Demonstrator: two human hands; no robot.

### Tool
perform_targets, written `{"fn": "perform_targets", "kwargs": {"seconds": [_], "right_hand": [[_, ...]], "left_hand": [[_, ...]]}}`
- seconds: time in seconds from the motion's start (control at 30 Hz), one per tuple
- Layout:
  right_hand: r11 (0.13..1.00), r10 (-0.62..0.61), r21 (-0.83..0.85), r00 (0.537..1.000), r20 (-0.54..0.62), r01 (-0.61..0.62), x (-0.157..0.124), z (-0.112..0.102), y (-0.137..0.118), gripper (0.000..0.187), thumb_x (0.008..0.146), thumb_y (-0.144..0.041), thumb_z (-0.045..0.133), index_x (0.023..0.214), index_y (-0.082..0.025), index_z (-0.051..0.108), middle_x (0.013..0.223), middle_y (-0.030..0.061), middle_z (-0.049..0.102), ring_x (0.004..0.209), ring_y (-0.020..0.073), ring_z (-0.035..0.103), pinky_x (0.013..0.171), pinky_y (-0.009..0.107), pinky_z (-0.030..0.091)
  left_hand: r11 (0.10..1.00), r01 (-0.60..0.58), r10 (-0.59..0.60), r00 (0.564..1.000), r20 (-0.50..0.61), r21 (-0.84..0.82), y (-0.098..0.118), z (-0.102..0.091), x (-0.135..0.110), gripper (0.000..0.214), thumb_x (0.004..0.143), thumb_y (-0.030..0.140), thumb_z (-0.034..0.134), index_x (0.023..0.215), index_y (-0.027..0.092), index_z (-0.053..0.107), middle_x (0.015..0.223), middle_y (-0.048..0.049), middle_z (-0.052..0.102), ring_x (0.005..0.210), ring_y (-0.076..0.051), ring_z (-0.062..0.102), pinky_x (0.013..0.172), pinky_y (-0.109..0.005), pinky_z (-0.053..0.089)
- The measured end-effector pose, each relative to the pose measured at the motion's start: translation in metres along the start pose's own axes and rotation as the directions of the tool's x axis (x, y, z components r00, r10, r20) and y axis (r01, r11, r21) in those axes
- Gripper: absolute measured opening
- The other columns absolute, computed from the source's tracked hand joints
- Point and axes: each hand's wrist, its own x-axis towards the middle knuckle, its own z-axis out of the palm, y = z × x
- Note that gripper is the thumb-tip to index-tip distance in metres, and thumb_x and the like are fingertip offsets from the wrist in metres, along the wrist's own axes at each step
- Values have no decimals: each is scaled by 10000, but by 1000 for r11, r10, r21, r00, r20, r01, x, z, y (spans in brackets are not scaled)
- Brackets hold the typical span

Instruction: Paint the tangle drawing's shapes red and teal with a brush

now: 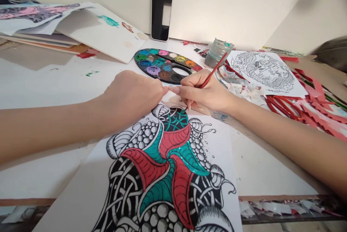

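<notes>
My right hand [208, 91] is closed around a thin red paintbrush [217, 69], its tip on the black, woven-patterned patch at the top of the drawing. Strands there are teal. The drawing [173, 167] lies on white paper, with red and teal curved petals around a centre and black-and-white bubbles and lattices around them. My left hand [135, 91] rests as a fist near the paper's upper edge, its thumb side meeting my right thumb. Its curled fingers are turned away, so anything inside them is hidden.
Behind the hands sits an oval paint palette [143, 58] with several colours. A cloudy water cup [217, 53] stands to its right, near a dragon drawing [265, 72] and red paper strips [314, 105]. A phone [162, 11] leans on the wall; boards and papers [94, 29] lie left.
</notes>
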Motion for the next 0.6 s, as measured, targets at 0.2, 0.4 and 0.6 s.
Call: {"fn": "perform_targets", "kwargs": {"seconds": [0.2,0.4,0.6], "right_hand": [[995,-82,61,997,-16,83,1,6,-1,751,903,-335,1027,554,-205,375,491,-89,489,412,28,478,418,153,361],[979,-195,-63,980,-31,193,-2,9,0,731,990,-331,956,558,-201,380,465,-66,531,411,24,435,424,156,307],[973,-212,-103,976,-43,207,-1,9,2,741,990,-342,953,549,-204,373,455,-66,527,428,31,446,439,160,330]], "left_hand": [[983,32,-77,966,248,182,8,-17,6,457,994,-5,382,1123,160,788,697,-86,682,675,-314,713,549,-329,344],[982,38,-81,970,229,185,7,-14,4,423,1011,-10,385,1046,135,781,752,-115,718,677,-298,720,527,-329,307],[974,-15,-33,979,204,227,4,-14,3,396,972,-40,435,1017,150,779,708,-72,667,582,-241,620,490,-317,227]]}}
